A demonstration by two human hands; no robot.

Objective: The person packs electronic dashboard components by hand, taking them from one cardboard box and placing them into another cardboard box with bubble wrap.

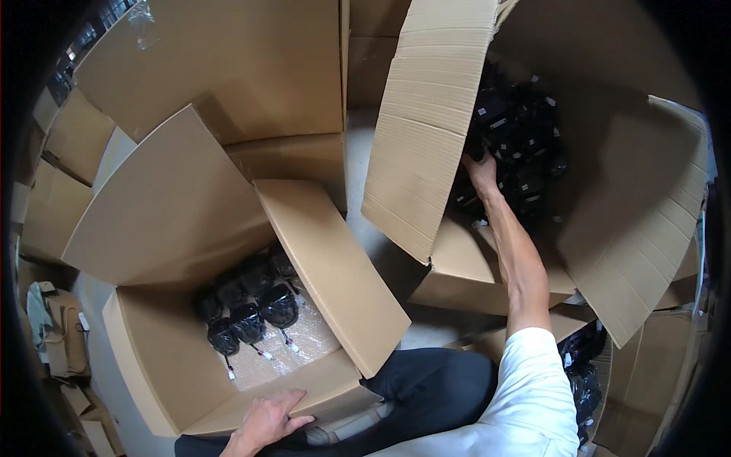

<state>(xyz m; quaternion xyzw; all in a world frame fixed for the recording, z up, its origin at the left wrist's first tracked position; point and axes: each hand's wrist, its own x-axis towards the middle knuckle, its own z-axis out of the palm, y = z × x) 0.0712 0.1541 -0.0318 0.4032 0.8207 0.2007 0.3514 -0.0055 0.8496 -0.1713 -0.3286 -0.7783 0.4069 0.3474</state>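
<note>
The fingers of the right hand (481, 171) are hidden among the black parts (518, 145) inside the right box (457, 266), so I cannot tell if this hand grasps one of them or only touches them. These parts lie in a dark heap, and they are too many and too unclear to count. The tall flap (426, 122) of this box covers the left side of the heap. The dark rim of the picture cuts off the far right of the box.

The right arm (518, 259) is stretched far forward and goes down into the box, with a white sleeve (533, 381) at the shoulder. The left hand (268, 419) rests flat on the near wall of the left box (152, 358), with the fingers spread over its edge. It is released and grips nothing.

In the left box, on a sheet of bubble wrap (304, 346), lie black round parts (279, 305), each in a clear bag and with a thin cable. I count about six, but the ones at the back are in shadow, so the number is not sure. Two big flaps of this box stand open. Some black bags (582, 381) lie low at the right, half hidden behind the sleeve. More cardboard boxes (228, 61) stand behind, but I cannot see what is in them.
</note>
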